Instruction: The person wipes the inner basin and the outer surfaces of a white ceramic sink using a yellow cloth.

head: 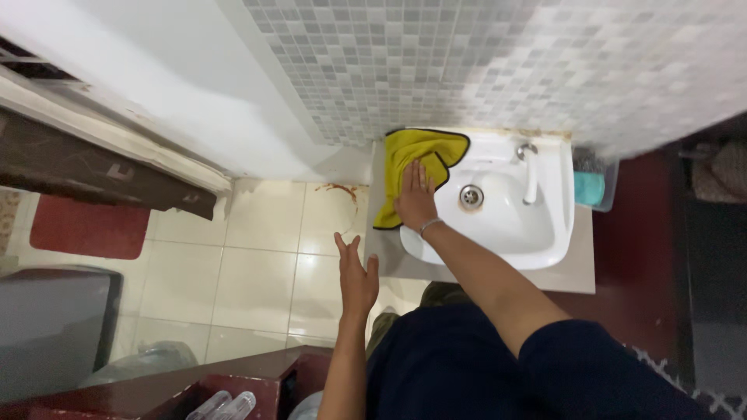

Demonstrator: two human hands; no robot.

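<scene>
Looking straight down at a small bathroom corner, the right hand (415,204) lies flat, fingers spread, pressed on a yellow cloth (408,159) with a dark trim. That cloth is draped over the left rim of a white sink (537,241), with part of it hanging down the outer left side. So the right hand isn't gripping anything, just palm-down on the cloth. There's a thin bracelet (430,225) on that wrist.

The left hand (355,276) hangs out in the air, open with fingers straight and together, holding nothing. It sits below and left of the sink, over the cream floor tiles (249,272), well apart from the cloth.

Inside the sink you can see the metal drain (471,196) in the middle and a white tap (531,175) at the back right. The sink sits on a pale surface (580,272). Just right of it there's a clear tub with something teal (589,189) in it. Grey mosaic wall (482,62) is behind, a brownish stain (342,189) marks the floor by the wall, and a red mat (89,227) lies far left.
</scene>
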